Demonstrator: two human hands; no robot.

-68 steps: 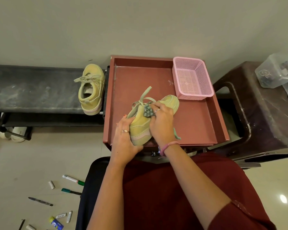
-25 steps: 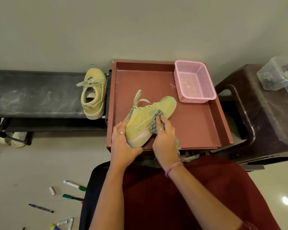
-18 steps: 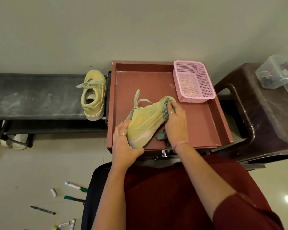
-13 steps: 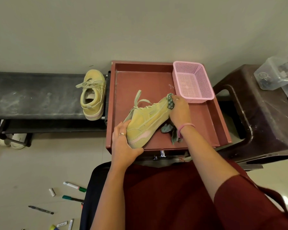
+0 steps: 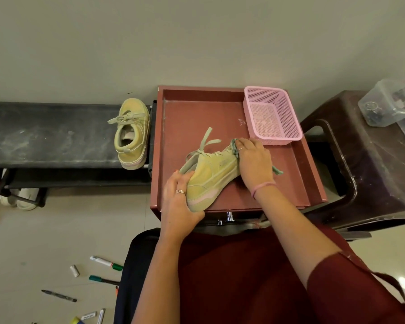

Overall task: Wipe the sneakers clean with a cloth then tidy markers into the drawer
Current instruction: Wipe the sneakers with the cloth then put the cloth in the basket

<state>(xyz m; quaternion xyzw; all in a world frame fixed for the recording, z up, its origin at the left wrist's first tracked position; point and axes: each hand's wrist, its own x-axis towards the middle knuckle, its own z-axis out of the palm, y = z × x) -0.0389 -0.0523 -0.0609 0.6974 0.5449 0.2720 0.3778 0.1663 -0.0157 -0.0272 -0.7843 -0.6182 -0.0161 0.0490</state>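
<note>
even soft indoor light, glare spot on floor (image 5: 402,282) lower right, wide-angle bending at edges.

One sneaker (image 5: 211,181) lies in the drawer (image 5: 185,127), basket (image 5: 272,115) behind it, other sneaker (image 5: 132,134) left on the bench (image 5: 49,134)

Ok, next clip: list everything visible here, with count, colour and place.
suede sneakers: 2, yellow-green; one in the tray, one on the bench
wiping cloth: 1, grey-green, at the tray sneaker's toe
metal tray: 1, red-brown, centre
mesh plastic basket: 1, pink, tray's far right corner
low bench: 1, black, left
plastic stool: 1, dark brown, right
clear container: 1, on the stool
markers and caps: several, floor lower left
left hand: grips the sneaker's heel
right hand: holds the cloth on the toe
</note>
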